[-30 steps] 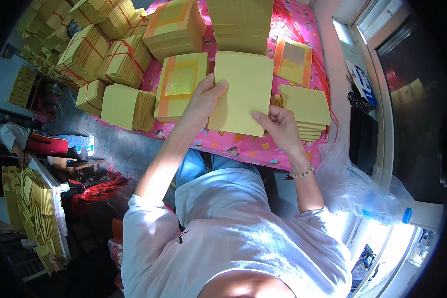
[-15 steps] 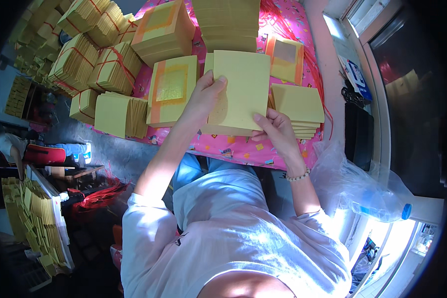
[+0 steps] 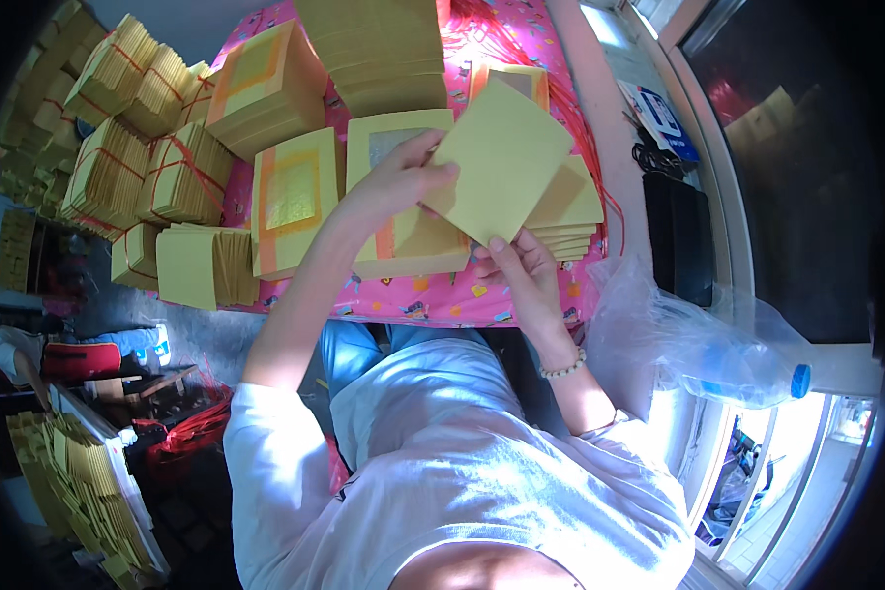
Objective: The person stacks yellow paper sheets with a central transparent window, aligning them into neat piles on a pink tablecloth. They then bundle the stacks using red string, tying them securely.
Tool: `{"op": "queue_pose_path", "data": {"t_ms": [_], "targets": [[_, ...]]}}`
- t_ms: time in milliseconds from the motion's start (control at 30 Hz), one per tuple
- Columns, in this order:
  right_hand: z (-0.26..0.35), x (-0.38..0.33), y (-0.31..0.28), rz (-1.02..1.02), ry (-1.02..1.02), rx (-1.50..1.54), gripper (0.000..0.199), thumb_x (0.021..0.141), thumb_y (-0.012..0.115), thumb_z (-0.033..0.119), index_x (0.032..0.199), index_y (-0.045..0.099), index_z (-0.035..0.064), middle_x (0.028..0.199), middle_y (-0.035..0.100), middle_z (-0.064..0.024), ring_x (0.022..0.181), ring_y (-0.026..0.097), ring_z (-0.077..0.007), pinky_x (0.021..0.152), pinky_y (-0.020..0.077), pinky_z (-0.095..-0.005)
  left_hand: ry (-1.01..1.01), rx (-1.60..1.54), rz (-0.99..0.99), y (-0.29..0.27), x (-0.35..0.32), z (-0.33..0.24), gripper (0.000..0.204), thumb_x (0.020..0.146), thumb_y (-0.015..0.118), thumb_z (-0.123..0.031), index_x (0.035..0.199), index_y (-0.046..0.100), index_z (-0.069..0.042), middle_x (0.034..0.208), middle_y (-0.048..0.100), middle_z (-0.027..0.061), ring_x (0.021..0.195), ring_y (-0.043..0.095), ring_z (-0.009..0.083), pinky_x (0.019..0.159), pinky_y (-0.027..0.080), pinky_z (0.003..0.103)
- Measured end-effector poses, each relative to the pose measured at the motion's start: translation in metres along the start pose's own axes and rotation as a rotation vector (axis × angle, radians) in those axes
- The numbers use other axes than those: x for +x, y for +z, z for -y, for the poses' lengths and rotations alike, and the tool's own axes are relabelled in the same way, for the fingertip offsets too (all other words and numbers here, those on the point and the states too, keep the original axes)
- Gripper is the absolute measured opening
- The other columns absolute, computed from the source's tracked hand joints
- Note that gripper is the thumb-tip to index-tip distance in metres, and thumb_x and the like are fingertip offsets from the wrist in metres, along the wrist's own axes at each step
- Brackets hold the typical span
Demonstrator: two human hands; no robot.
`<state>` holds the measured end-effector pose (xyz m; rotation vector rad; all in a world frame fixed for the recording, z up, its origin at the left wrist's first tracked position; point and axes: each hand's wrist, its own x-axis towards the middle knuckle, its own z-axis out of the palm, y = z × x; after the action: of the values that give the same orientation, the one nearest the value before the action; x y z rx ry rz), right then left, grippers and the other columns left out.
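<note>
We are holding a stack of plain yellow paper sheets [image 3: 501, 162] tilted like a diamond above the worktop [image 3: 442, 295], which is covered by a pink patterned cloth. Our left hand [image 3: 393, 187] is gripping the sheets at their left corner, fingers curled over the top face. Our right hand [image 3: 521, 265] is pinching the lower corner from beneath, thumb pressed up against the edge. Both hands are closed on the sheets.

Taking the yellow sheets as our landmark: directly below them a stack with a gold square and orange border [image 3: 403, 236] is lying flat, its near edge close to the worktop's front rim. Just left of that, a second bordered stack [image 3: 295, 202] is sitting almost touching it, leaving only a thin strip of pink between. To the right of the sheets, a low pile of plain yellow paper [image 3: 565, 211] is partly hidden under them. Beyond the sheets, a tall plain stack [image 3: 379, 49] is rising, and another bordered pile [image 3: 265, 84] is standing to its left. Far left, bundles tied with red string [image 3: 167, 167] are crowding the worktop's edge, some overhanging it.

Open room is scarce: the only bare cloth is a narrow band along the front rim below the sheets. To the far right, a clear plastic bag [image 3: 688, 334] is bulging near our right forearm.
</note>
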<state>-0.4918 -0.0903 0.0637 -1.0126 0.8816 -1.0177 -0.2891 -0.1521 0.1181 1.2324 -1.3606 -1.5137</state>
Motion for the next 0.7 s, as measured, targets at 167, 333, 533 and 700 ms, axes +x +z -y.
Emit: {"op": "queue_pose_path", "data": {"t_ms": [167, 333, 533, 700], "targets": [[-0.01, -0.004, -0.003, -0.084, -0.018, 0.003, 0.024, 0.094, 0.058, 0.022, 0.109, 0.056, 0.003, 0.095, 0.065, -0.0066, 0.076, 0.064, -0.0103, 0.067, 0.0547, -0.0238, 0.206, 0.367, 0.257, 0.002, 0.079, 0.015, 0.049, 0.084, 0.059, -0.018, 0.131, 0.05, -0.007, 0.105, 0.063, 0.0085, 0.091, 0.061, 0.0157, 0.071, 0.051, 0.032], [-0.021, -0.002, -0.02, -0.094, 0.047, 0.016, 0.028, 0.094, 0.057, 0.02, 0.118, 0.053, 0.0043, 0.103, 0.064, -0.0072, 0.082, 0.064, -0.0117, 0.069, 0.0543, -0.0235, 0.019, 0.667, 0.341, 0.033, 0.129, 0.026, 0.051, 0.082, 0.061, -0.014, 0.131, 0.05, -0.005, 0.119, 0.06, 0.0134, 0.108, 0.057, 0.0206, 0.093, 0.044, 0.031], [-0.034, -0.008, -0.036, -0.04, 0.078, -0.186, 0.02, 0.092, 0.058, 0.013, 0.111, 0.058, 0.0052, 0.1, 0.063, -0.0042, 0.079, 0.061, -0.0093, 0.066, 0.0499, -0.0223, 0.076, 0.859, 0.274, 0.052, 0.133, 0.064, 0.051, 0.077, 0.062, -0.014, 0.127, 0.055, -0.007, 0.117, 0.062, 0.0154, 0.109, 0.059, 0.0292, 0.092, 0.046, 0.036], [-0.027, -0.003, -0.039, -0.242, -0.342, -0.653, 0.02, 0.087, 0.062, 0.008, 0.107, 0.061, 0.006, 0.102, 0.062, -0.0074, 0.085, 0.058, -0.0151, 0.068, 0.0473, -0.0264, 0.066, 0.919, 0.202, 0.059, 0.129, 0.078, 0.05, 0.072, 0.06, -0.013, 0.122, 0.058, -0.008, 0.109, 0.064, 0.0172, 0.102, 0.062, 0.0321, 0.087, 0.049, 0.04]]}}
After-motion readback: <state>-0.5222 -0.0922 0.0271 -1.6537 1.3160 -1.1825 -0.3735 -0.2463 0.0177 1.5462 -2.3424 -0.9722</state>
